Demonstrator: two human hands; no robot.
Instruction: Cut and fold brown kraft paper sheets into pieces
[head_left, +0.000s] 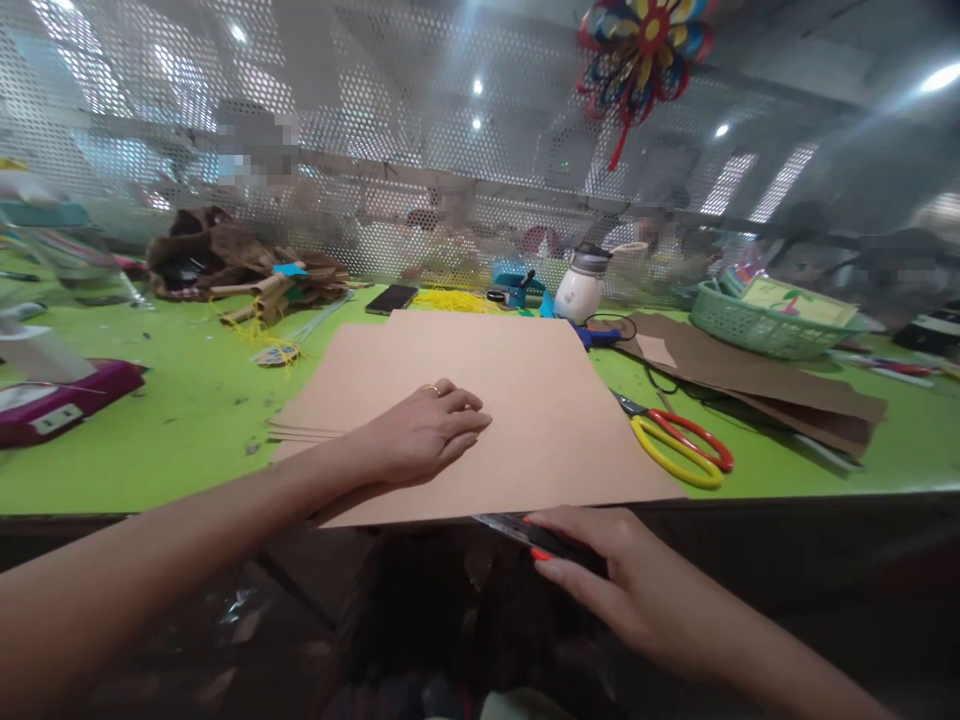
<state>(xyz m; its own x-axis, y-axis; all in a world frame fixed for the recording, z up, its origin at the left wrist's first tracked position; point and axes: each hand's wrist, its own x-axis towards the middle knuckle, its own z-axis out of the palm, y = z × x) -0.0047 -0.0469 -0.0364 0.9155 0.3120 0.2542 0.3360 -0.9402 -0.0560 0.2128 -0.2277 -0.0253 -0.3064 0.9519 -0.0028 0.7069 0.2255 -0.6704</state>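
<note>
My left hand (427,430) lies on a stack of tan cardboard sheets (517,390), palm down with its fingers stretched forward. A ring is on one finger. Just below the table's front edge, my right hand (637,580) is closed around a black and orange cutter (559,545). Its thin metal blade points left, close to the front edge of the top sheet; whether it touches the sheet I cannot tell. To the right of the stack lie scissors (679,445) with one red and one yellow handle loop, their tips by the sheets.
Brown cardboard (750,380) lies at the right, beside a green basket (772,320) of cards. Behind the stack are a white bottle (581,285), a phone (391,299) and yellow strings (457,300). A purple-based device (75,395) stands left on the green table (187,440).
</note>
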